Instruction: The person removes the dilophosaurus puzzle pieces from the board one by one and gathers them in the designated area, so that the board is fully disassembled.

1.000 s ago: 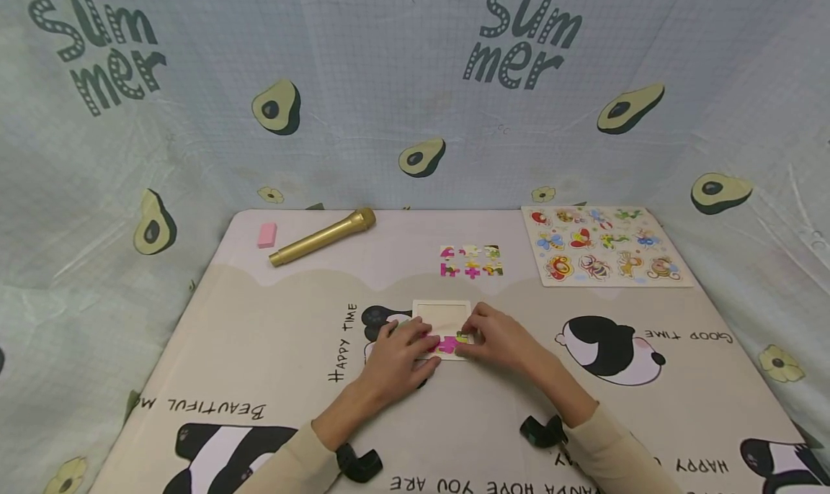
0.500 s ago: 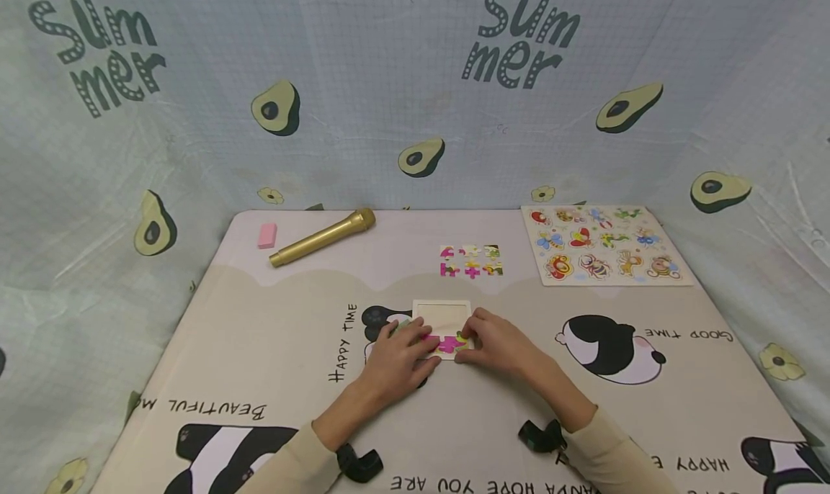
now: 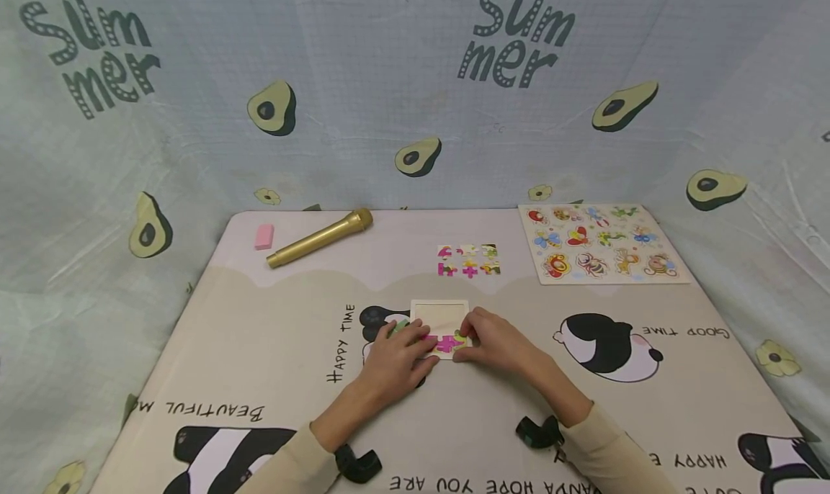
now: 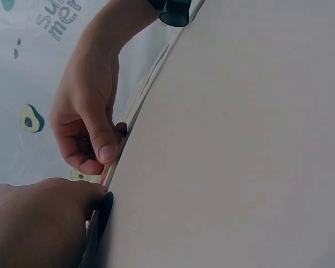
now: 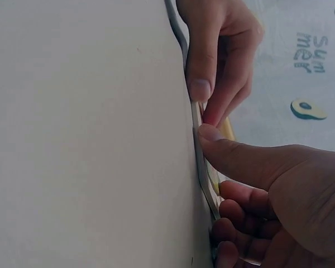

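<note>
A small pale puzzle tray (image 3: 440, 313) lies mid-table, with pink and green jigsaw pieces (image 3: 447, 343) along its near side. My left hand (image 3: 397, 357) holds the tray's left side, thumb at the near edge and fingers over the corner. At the tray's near right corner, my right hand (image 3: 498, 342) pinches a green-and-pink puzzle piece (image 3: 460, 338) with thumb and curled fingers, partly hiding it. The right wrist view shows the left thumb (image 5: 200, 89) and right thumb (image 5: 211, 133) close together along the tray edge. In the left wrist view, the left hand (image 4: 39, 223) hides most of the tray.
Several loose jigsaw pieces (image 3: 470, 269) lie in rows behind the tray. An animal-picture board (image 3: 609, 245) is at the back right. A gold microphone (image 3: 318, 240) and a pink block (image 3: 264, 237) lie at the back left. A printed curtain surrounds the table (image 3: 259, 335).
My right thumb and fingers have shifted slightly right, uncovering more of the green-and-pink piece. The left hand stays on the tray. The head view has shifted a little.
</note>
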{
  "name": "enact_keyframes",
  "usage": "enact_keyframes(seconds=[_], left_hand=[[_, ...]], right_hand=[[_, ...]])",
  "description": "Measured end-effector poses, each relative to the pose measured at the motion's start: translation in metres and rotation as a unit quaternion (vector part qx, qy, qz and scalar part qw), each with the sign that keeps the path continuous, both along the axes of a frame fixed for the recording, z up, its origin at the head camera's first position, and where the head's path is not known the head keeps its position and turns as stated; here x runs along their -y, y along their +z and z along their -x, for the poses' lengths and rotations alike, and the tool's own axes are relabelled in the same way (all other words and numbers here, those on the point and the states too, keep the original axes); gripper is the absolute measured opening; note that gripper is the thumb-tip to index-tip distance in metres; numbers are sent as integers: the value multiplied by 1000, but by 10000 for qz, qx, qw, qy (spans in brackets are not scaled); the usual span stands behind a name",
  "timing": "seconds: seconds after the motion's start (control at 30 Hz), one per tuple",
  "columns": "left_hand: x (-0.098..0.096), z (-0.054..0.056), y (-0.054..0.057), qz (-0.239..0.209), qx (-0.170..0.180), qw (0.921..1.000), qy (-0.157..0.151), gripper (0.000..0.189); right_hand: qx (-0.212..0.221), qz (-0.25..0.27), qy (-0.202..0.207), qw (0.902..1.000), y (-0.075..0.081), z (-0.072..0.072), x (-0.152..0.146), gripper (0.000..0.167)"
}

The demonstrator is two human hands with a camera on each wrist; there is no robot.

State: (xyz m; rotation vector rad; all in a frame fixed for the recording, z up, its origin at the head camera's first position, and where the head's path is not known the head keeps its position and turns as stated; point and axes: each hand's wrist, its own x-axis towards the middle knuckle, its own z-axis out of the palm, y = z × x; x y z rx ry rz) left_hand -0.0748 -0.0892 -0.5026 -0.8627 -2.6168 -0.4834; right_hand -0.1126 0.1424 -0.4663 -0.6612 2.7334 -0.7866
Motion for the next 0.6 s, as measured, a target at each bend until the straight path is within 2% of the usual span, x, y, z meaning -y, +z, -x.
enact_keyframes(seconds=[0.43,0.6], left_hand=[[0,0,0,-104,2,9999,-26,29],[0,0,0,-121,46,9999,-27,29]], right_hand=[[79,286,-34,9996,-1,2,0,42],[87,427,21,9990,0,2,-1,37]])
